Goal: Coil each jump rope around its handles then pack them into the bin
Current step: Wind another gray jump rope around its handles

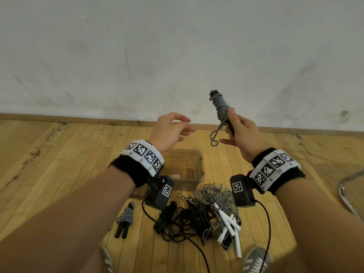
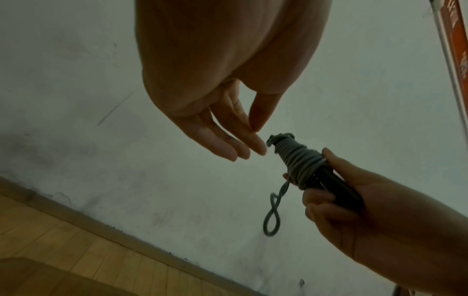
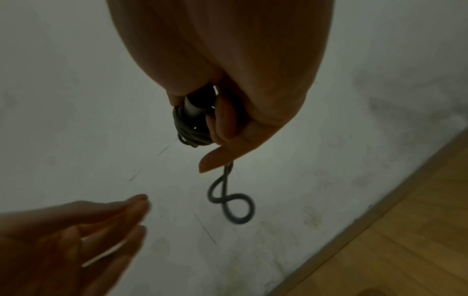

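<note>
My right hand grips the black handles of a grey jump rope, held upright in the air; grey cord is wound round their upper part and a short twisted loop dangles below. The same bundle shows in the left wrist view, and the loop in the right wrist view. My left hand hovers open to the left of the bundle, fingers relaxed, holding nothing. The clear plastic bin stands on the floor beneath my hands. A coiled grey rope lies on the floor at lower left.
A tangled heap of black and grey ropes with white handles lies on the wooden floor in front of the bin. My shoes are at the bottom edge. A metal chair leg stands at right. A white wall rises behind.
</note>
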Demonstrator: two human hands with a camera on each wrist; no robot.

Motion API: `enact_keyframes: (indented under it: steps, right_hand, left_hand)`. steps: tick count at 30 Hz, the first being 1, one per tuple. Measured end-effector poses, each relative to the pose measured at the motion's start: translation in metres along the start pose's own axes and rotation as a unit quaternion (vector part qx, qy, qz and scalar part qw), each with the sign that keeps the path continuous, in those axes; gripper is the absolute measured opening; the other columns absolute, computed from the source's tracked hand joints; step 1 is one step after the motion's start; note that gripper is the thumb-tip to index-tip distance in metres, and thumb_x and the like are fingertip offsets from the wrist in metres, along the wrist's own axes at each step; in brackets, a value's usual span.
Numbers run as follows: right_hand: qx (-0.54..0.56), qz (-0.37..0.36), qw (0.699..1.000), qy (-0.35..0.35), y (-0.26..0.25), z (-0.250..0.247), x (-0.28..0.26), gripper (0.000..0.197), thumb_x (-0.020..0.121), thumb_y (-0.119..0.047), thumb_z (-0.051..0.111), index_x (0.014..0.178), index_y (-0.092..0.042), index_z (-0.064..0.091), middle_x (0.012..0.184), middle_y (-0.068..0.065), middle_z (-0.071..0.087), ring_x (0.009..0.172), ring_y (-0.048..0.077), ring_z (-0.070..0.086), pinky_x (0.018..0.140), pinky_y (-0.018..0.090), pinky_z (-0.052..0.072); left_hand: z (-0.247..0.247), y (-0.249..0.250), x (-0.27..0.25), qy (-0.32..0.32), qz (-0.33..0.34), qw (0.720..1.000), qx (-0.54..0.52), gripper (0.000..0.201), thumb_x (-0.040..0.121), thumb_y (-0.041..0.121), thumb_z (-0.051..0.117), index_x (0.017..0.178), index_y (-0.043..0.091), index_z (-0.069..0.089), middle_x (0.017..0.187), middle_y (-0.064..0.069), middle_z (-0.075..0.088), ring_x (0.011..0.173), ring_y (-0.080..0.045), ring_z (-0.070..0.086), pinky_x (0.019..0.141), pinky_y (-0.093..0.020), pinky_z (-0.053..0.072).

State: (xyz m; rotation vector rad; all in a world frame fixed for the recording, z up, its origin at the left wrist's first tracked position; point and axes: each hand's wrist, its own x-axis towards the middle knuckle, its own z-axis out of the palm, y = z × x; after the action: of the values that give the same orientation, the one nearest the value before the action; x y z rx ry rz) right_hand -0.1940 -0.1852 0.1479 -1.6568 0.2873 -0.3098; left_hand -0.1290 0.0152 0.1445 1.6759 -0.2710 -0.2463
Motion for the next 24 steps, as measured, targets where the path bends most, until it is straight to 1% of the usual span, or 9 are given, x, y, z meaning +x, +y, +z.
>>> enact_keyframes:
  steps: [4,6,8,10,13,15,17,21,24]
  right_hand:
    - [0.023,0.016,0.998,-0.052,-0.002,0.012,-0.007,0.046,0.103,-0.055,0.044,0.098,-0.015,0.067,0.066,-0.005,0.041,0.060,0.007,0.045,0.076,0.034,0.060]
    - [0.033,0.014,0.997,-0.066,-0.001,0.018,-0.010,0.047,0.102,-0.055,0.044,0.096,-0.015,0.067,0.064,-0.005,0.041,0.058,0.007,0.046,0.072,0.031,0.059]
    - [0.036,0.013,0.997,-0.071,0.000,0.023,-0.011,0.046,0.102,-0.056,0.044,0.095,-0.016,0.067,0.064,-0.004,0.041,0.057,0.007,0.047,0.068,0.027,0.058]
    - [0.032,0.010,0.997,-0.074,0.000,0.025,-0.011,0.046,0.102,-0.056,0.044,0.095,-0.016,0.066,0.066,-0.003,0.040,0.056,0.006,0.048,0.068,0.027,0.058]
    - [0.017,0.002,0.998,-0.061,0.002,0.020,-0.007,0.046,0.102,-0.056,0.045,0.096,-0.014,0.065,0.069,-0.002,0.041,0.059,0.007,0.045,0.071,0.029,0.059]
    - [-0.007,-0.008,0.999,-0.053,0.003,0.018,-0.004,0.044,0.102,-0.054,0.046,0.100,-0.016,0.067,0.071,-0.002,0.043,0.063,0.008,0.046,0.071,0.030,0.059]
    - [-0.045,-0.032,0.997,-0.050,0.006,0.016,-0.003,0.039,0.103,-0.050,0.048,0.113,-0.018,0.067,0.074,0.000,0.045,0.067,0.008,0.049,0.070,0.031,0.059]
    - [-0.122,-0.084,0.988,-0.044,0.012,0.021,-0.002,0.043,0.102,-0.045,0.053,0.137,-0.020,0.057,0.089,-0.009,0.063,0.072,-0.004,0.058,0.069,0.029,0.062]
    - [-0.139,-0.106,0.984,-0.043,0.013,0.024,-0.001,0.045,0.100,-0.047,0.057,0.138,-0.023,0.056,0.102,-0.006,0.069,0.084,0.001,0.065,0.070,0.032,0.063]
  left_hand:
    - [0.010,-0.003,-0.002,-0.038,0.024,0.998,0.037,0.026,0.098,0.027,0.067,0.124,0.024,0.067,0.117,0.008,0.071,0.109,-0.010,0.067,0.085,-0.028,0.056]
    - [0.016,-0.003,-0.003,-0.086,0.009,0.995,0.040,0.045,0.093,0.029,0.073,0.135,0.026,0.058,0.121,0.009,0.070,0.110,-0.009,0.067,0.091,-0.030,0.054]
    - [0.019,-0.005,-0.003,-0.114,-0.015,0.993,0.037,0.057,0.085,0.024,0.082,0.135,0.026,0.054,0.116,0.006,0.072,0.103,-0.011,0.071,0.090,-0.032,0.056]
    - [0.019,-0.007,-0.002,-0.107,-0.027,0.993,0.040,0.052,0.080,0.016,0.085,0.123,0.023,0.056,0.108,-0.001,0.075,0.097,-0.016,0.073,0.083,-0.032,0.058]
    - [0.018,-0.006,-0.001,-0.077,-0.020,0.997,0.023,0.031,0.084,0.007,0.080,0.105,0.017,0.060,0.099,-0.009,0.076,0.085,-0.020,0.071,0.070,-0.027,0.056]
    - [0.016,-0.003,0.000,-0.055,-0.018,0.998,-0.023,0.018,0.089,0.004,0.070,0.103,0.014,0.066,0.087,-0.007,0.073,0.073,-0.017,0.065,0.064,-0.025,0.054]
    - [0.016,0.000,0.000,-0.039,-0.015,0.997,-0.066,0.016,0.093,0.002,0.062,0.101,0.011,0.073,0.079,-0.006,0.067,0.065,-0.011,0.059,0.061,-0.024,0.052]
    - [0.019,0.005,-0.003,-0.032,-0.011,0.990,-0.139,0.014,0.094,0.003,0.064,0.102,0.007,0.075,0.078,-0.004,0.067,0.065,-0.008,0.060,0.063,-0.022,0.054]
    - [0.020,0.008,-0.007,-0.043,-0.022,0.981,-0.189,0.012,0.094,0.007,0.068,0.106,0.006,0.073,0.081,-0.003,0.071,0.070,-0.010,0.063,0.069,-0.023,0.058]
